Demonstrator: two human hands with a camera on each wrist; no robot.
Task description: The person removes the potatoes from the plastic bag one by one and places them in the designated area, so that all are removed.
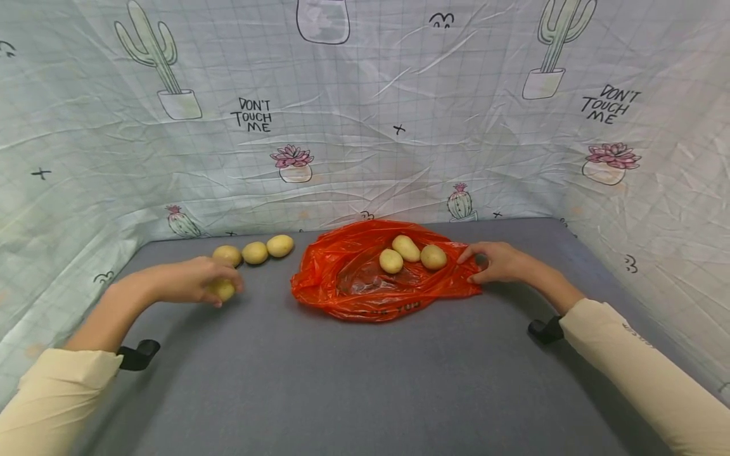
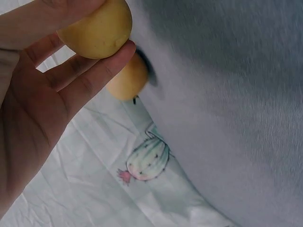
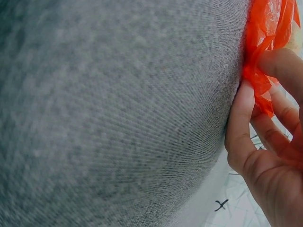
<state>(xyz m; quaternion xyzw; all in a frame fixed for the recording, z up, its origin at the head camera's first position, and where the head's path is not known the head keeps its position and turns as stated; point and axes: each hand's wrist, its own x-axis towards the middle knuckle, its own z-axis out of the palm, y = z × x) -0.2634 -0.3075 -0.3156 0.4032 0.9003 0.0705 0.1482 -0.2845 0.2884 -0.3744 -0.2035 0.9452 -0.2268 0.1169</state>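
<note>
My left hand [image 1: 181, 280] holds a yellow potato [image 1: 224, 289] above the left part of the table. In the left wrist view, the thumb and fingers grip this potato [image 2: 102, 33] from both sides. A red plastic bag [image 1: 317, 278] lies spread with its mouth wide, and three potatoes sit inside toward its right end, one being the potato [image 1: 391, 261] at the front. At that end, my right hand [image 1: 502, 261] pinches the bag's edge. The right wrist view has the crumpled red plastic [image 3: 260, 78] between thumb and fingers.
Three more potatoes stand in a row behind my left hand: a left potato [image 1: 227, 255], a middle potato [image 1: 255, 253] and a right potato [image 1: 281, 246]. The grey tabletop [image 1: 365, 380] is bordered at the back and sides by a cactus-print cloth [image 1: 365, 114].
</note>
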